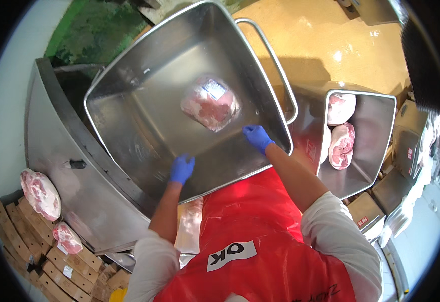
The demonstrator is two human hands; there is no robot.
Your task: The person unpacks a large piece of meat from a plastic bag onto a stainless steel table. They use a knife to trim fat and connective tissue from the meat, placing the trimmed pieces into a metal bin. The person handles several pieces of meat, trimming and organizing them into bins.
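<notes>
1. Both forearms come up from the lower edge, bare below pushed-up white sleeves.
2. The left hand (181, 168), in a blue glove, is spread flat, fingers pointing forward, holding nothing.
3. The right hand (258, 137), also blue-gloved, reaches farther forward, fingers loosely spread and empty.
4. The hands are well apart.

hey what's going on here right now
A person in a red apron and blue gloves has both hands inside a big steel tub. The left hand and right hand are open, holding nothing. One wrapped cut of meat lies on the tub's bottom. More wrapped cuts sit in a second steel bin at the right.
</notes>
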